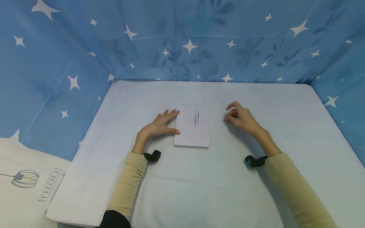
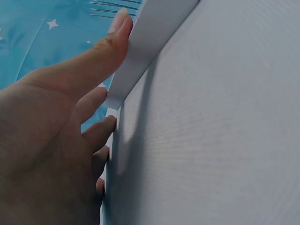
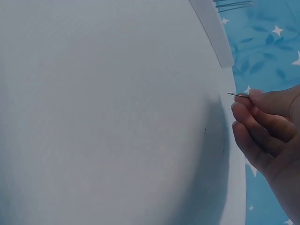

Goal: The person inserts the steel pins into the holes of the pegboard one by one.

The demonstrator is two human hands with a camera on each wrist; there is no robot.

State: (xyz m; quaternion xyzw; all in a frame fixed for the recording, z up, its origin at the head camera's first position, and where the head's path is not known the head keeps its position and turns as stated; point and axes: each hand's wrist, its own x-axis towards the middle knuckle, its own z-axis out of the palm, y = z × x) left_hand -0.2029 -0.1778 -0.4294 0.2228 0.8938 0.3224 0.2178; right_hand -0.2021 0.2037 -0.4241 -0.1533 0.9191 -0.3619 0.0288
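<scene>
A white board (image 1: 191, 138) with rows of small holes lies flat on the table. Several thin metal pins (image 1: 195, 118) stand upright in its upper right part; they show also as slim metal shafts (image 2: 112, 8) in the left wrist view. My left hand (image 1: 159, 124) is spread at the board's left side, fingers fairly straight, with thumb and fingertips touching its edge. To the right of the board and apart from it, my right hand (image 1: 241, 119) is above the table. Its thumb and index finger pinch one thin metal pin (image 3: 239, 95), whose pointed end sticks out.
The white-covered table (image 1: 214, 190) extends around the board. Behind and beside it hangs a blue curtain (image 1: 176, 38) with white stars. Dark wrist-worn cameras sit at the left wrist (image 1: 153, 155) and at the right wrist (image 1: 254, 161).
</scene>
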